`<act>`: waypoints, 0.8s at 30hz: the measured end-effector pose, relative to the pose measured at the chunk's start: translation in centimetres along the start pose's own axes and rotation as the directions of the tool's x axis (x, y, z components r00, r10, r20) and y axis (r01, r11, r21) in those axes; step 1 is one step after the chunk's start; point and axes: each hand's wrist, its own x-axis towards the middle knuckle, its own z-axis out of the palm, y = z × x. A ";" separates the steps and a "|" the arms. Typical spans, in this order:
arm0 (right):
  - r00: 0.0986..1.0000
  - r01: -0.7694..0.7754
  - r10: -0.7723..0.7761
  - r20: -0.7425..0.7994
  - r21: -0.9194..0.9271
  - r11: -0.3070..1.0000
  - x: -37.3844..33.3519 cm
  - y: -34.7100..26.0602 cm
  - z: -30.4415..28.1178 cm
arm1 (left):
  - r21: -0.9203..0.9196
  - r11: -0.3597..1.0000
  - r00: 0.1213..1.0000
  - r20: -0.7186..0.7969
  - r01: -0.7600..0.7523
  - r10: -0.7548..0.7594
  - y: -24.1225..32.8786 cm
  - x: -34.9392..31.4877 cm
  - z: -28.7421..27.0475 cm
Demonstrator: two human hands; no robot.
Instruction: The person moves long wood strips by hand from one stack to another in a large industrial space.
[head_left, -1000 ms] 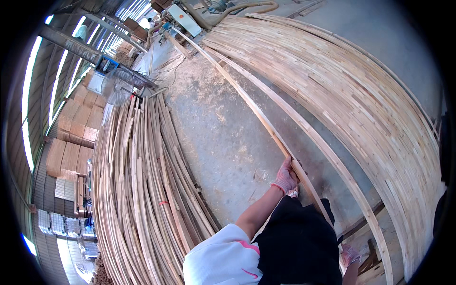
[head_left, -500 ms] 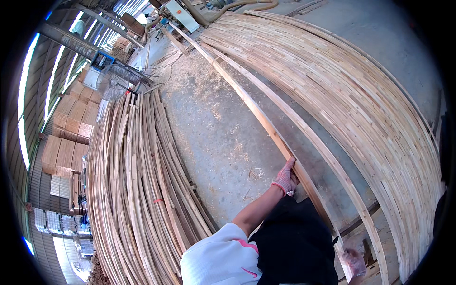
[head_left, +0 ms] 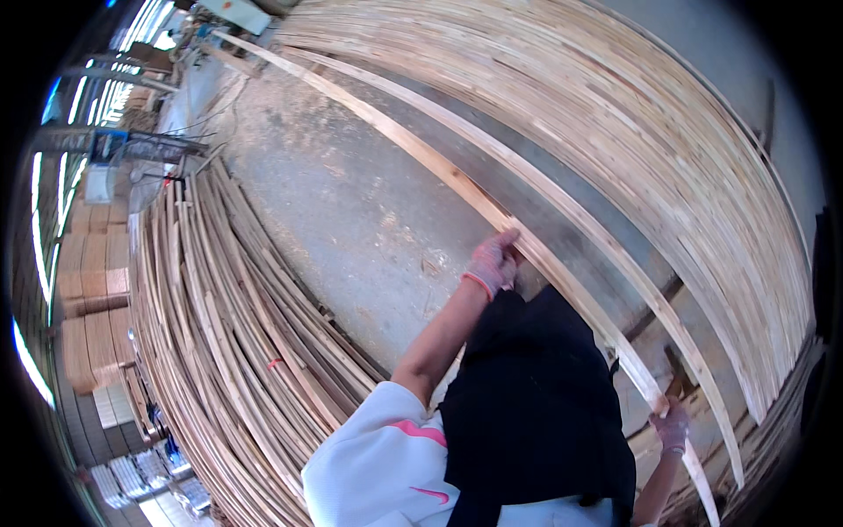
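Observation:
A long, narrow pale wooden board [head_left: 584, 294] runs from the lower right, across my front, to the far upper left. My left hand [head_left: 493, 263], in a pinkish knit work glove, is closed on its edge at mid-length. Lower right, my right hand [head_left: 672, 429], gloved alike, grips the same board near its close end. Just to the right, a second long board [head_left: 575, 211] lies roughly parallel, apart from the one I hold. Some fingers of both hands are hidden behind the held board.
A wide layer of long wooden strips [head_left: 562, 114] spreads along the right. To the left lies a big pile of long strips [head_left: 237, 316] with a red tie. Sawdust covers parts of the concrete floor [head_left: 334, 202]. Stacked wooden bundles [head_left: 92, 342] stand by the left wall.
My view has turned to the right. The held board shows more of its wide pale face. My right hand has come further into view, clearly gripping the board.

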 end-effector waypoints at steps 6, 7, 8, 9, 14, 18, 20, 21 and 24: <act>0.996 -0.070 0.070 0.049 -0.002 0.998 -0.2 0.9 1.7 | 0.043 0.999 1.000 0.008 0.015 -0.016 0.5 0.1 -0.4; 0.996 -0.074 0.073 0.049 0.018 0.997 -0.4 0.9 2.0 | 0.034 0.999 1.000 -0.008 0.024 -0.024 0.7 0.2 -0.5; 0.996 -0.078 0.076 0.050 0.037 0.996 -0.5 0.8 2.2 | 0.037 0.999 1.000 -0.009 0.029 -0.028 0.7 0.2 -0.7; 0.996 -0.082 0.079 0.050 0.056 0.995 -0.6 0.8 2.3 | 0.039 0.999 0.999 -0.009 0.033 -0.033 0.8 0.2 -0.8; 0.994 -0.090 0.092 0.066 -0.041 0.995 -1.3 -2.5 0.2 | 0.054 0.998 0.999 -0.045 0.020 -0.017 0.8 -0.1 -0.7; 0.997 -0.071 0.071 0.003 0.015 0.997 -1.6 -1.9 1.1 | 0.056 0.998 0.999 -0.051 0.007 -0.004 0.8 -0.6 -0.1; 0.995 -0.063 0.059 -0.075 -0.051 0.997 -1.8 -1.9 1.6 | 0.047 0.999 0.999 -0.038 0.001 0.001 0.7 -0.6 -0.2; 0.992 -0.060 0.051 -0.113 -0.084 0.995 -1.9 -1.9 1.8 | 0.034 0.999 1.000 -0.028 -0.006 0.007 0.6 -0.5 -0.3; 0.956 0.008 -0.057 -0.288 -0.167 0.986 -2.7 -1.7 2.3 | 0.013 1.000 1.000 0.017 -0.027 0.027 0.4 -0.8 -0.5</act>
